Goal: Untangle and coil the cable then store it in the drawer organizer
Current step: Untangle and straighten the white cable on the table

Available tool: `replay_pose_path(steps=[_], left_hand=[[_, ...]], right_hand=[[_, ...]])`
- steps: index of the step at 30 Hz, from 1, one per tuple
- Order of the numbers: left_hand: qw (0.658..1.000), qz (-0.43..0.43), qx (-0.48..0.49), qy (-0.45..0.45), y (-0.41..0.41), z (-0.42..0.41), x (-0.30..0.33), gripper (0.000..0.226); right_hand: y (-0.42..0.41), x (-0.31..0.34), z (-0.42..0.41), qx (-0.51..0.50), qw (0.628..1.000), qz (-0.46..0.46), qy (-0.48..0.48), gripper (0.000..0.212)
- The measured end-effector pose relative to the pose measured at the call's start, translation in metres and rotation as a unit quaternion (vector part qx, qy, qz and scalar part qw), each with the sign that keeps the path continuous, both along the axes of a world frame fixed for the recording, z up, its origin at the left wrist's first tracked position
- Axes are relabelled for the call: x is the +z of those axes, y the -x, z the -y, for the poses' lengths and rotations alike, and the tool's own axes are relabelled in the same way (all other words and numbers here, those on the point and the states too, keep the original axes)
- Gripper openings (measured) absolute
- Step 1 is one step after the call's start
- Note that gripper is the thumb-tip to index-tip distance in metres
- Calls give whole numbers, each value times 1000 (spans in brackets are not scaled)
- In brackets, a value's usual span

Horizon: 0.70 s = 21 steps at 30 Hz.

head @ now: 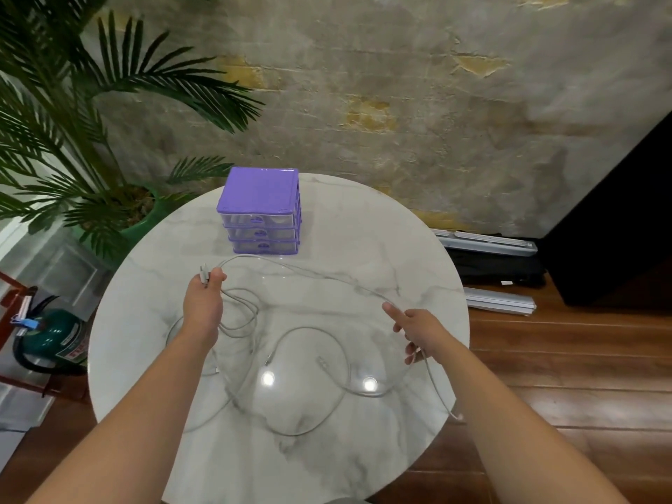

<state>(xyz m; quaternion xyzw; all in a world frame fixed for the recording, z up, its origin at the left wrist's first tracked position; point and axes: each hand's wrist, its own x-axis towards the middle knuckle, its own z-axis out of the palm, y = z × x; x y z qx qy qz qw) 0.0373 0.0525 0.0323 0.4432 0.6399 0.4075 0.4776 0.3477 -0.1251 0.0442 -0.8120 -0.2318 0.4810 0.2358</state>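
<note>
Your left hand [203,307] is raised over the round marble bench [418,256], its fingers [217,276] curled round one end of the thin white cable [312,331], with the plug ends poking out above the knuckles. From there a strand runs across to your right hand [418,331], where the index finger points out under the strand and the lower fingers look curled round a further stretch that hangs off the bench edge. The rest of the cable lies in loose, overlapping loops on the bench between and below your arms, and a second small connector seems to rest among them, though it is too fine to be sure. The purple drawer organizer [259,198] stands at the far side, just beyond the cable, with all three drawers closed. Expect the cable to be light, limp and rather slick on this glossy top, so it will slide and spring out of shape rather than stay where you lay it. Keep hold near the plug end, where the stiffer body gives you a firm grip, and feed the slack through the other hand to form even loops; avoid tugging at crossings, which could tighten a knot or strain the connector.
</note>
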Motion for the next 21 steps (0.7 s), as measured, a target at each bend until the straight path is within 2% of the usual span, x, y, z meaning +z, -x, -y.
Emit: replay_pose_path(steps=[4, 7, 10, 15, 18, 21], left_hand=[[1000, 3, 5, 8, -4, -4, -5, 22], [1000, 7, 3, 10, -9, -5, -7, 22], [1000, 13, -2, 13, -16, -5, -8, 25], [1000, -3, -24, 18, -28, -1, -9, 40], [999, 7, -39, 22, -35, 8, -5, 35], [999, 10, -47, 13, -41, 18, 0, 26]], right_hand=[[-19, 6, 5, 3, 998, -26, -64, 19], [-33, 8, 15, -20, 993, -32, -113, 20], [-42, 12, 29, -36, 992, -46, -115, 17], [-62, 19, 39, 16, 988, 68, -139, 28], [-76, 16, 39, 64, 984, 130, -100, 34], [-84, 9, 38, 94, 980, 167, -58, 28]])
